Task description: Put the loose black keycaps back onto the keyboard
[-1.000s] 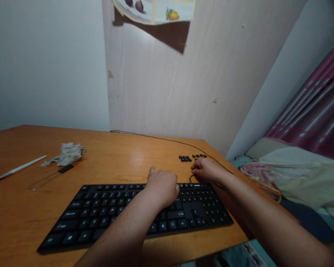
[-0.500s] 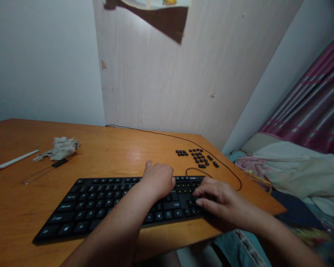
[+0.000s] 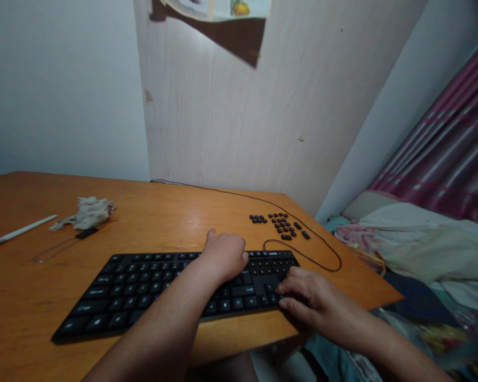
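A black keyboard (image 3: 143, 289) lies on the orange wooden table (image 3: 171, 223). My left hand (image 3: 225, 257) rests on its right-middle part, fingers curled down over the keys. My right hand (image 3: 306, 297) is at the keyboard's right end, fingertips bunched on the keys near the front right corner. What they pinch is hidden. The number pad shows bare sockets (image 3: 269, 263) where caps are off. Several loose black keycaps (image 3: 281, 225) lie on the table behind the keyboard, to the right.
The keyboard's black cable (image 3: 302, 253) loops beside the keycaps and runs back along the wall. A crumpled cloth (image 3: 88, 211), a wire tool (image 3: 63, 245) and a white stick (image 3: 19, 231) lie at the left. A bed with bedding (image 3: 422, 249) stands right of the table.
My right hand has left the loose keycaps, come back to the keyboard's right end and slid toward its front corner. My left hand has stayed on the keyboard.
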Motion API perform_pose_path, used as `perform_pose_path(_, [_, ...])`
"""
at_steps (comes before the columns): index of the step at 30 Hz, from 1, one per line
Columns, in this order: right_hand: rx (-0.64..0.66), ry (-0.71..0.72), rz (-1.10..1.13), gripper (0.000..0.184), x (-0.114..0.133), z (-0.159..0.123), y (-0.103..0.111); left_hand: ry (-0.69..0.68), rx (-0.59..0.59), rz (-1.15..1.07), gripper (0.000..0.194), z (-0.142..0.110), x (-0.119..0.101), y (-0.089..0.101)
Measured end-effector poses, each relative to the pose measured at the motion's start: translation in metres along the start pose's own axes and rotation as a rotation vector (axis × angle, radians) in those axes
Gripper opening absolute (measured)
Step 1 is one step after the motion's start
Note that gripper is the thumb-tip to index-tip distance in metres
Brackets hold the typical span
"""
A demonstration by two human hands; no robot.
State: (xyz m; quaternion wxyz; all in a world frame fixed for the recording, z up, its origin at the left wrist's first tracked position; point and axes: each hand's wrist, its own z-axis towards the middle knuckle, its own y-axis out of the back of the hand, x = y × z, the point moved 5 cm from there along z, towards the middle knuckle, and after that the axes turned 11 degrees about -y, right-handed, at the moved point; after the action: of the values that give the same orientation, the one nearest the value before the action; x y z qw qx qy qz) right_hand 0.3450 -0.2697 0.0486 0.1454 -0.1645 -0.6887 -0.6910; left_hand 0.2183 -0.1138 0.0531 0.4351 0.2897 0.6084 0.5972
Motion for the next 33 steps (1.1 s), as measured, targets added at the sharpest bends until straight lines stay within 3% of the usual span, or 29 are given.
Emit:
perform_pose_path(15, [-0.002, -0.006, 0.021, 0.009, -0.003, 0.002, 0.0, 0.0, 0.007, 0.028, 0.03, 0.001, 0.0, -0.001])
perform_pose_path(25, [-0.019, -0.06, 0.185, 0.016, -0.017, 0.005, -0.008, -0.008, 0.007, 0.028, 0.031, -0.001, -0.001, 0.002])
perform_pose_path(33, [0.017, 0.02, 0.146, 0.016, -0.017, 0.005, -0.006, -0.016, -0.001, 0.022, 0.031, 0.0, -0.001, 0.001])
